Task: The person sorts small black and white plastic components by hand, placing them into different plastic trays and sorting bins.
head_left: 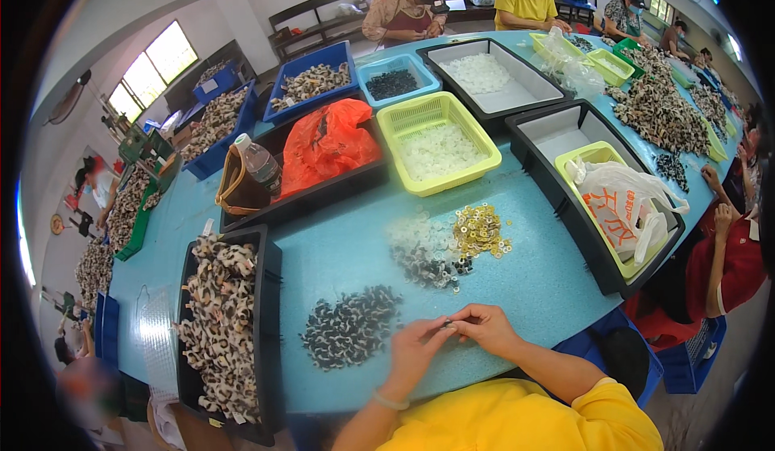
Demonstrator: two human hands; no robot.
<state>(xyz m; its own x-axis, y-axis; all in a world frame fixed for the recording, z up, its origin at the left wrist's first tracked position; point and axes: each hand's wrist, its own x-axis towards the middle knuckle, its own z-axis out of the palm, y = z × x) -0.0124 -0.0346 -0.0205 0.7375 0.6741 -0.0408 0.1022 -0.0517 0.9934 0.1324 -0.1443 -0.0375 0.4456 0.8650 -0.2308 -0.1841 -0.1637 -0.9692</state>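
Note:
My left hand (413, 352) and my right hand (489, 330) meet over the near part of the blue table, fingertips pinched together. Between them is a small dark part (447, 323), too tiny to make out fully. Left of my hands lies a pile of small black-and-white parts (349, 327). Beyond my fingers, gold-coloured washers (478, 231) are heaped beside translucent white pieces (416, 235). Small dark and clear pieces (428, 270) spread along the near side of that heap.
A black tray of mottled parts (219, 330) stands at the left. Farther off are a yellow-green basket of clear pieces (440, 148), a red plastic bag (331, 148) and a bottle (260, 164). A white bag (626, 201) sits in a right-hand tray. Several people work around the table.

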